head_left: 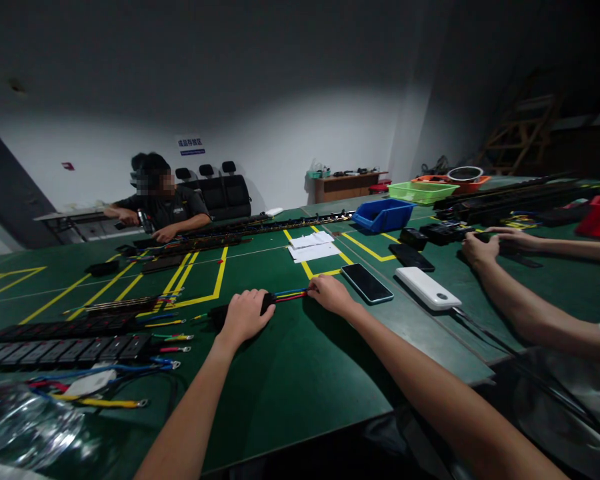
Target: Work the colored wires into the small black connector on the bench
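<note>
My left hand (247, 315) is wrapped over a dark block-like piece (219, 317) lying on the green table; most of that piece is hidden under the palm. Blue, yellow and red wires (290, 294) run out of its right end. The fingertips of my right hand (330, 295) are pinched on the far end of these wires, holding them in a fairly straight line. A short yellow-green wire end (200, 317) shows on the left side of the piece. Just beyond my right hand lies a phone (367, 283).
Black socket strips (70, 351) with lugged wires and a clear plastic bag (25, 427) lie at left. Papers (314, 248), a blue bin (383, 215) and a white power bank (427, 289) lie beyond. A co-worker's hands (485, 247) work at right; another person (165, 203) holds a power drill opposite.
</note>
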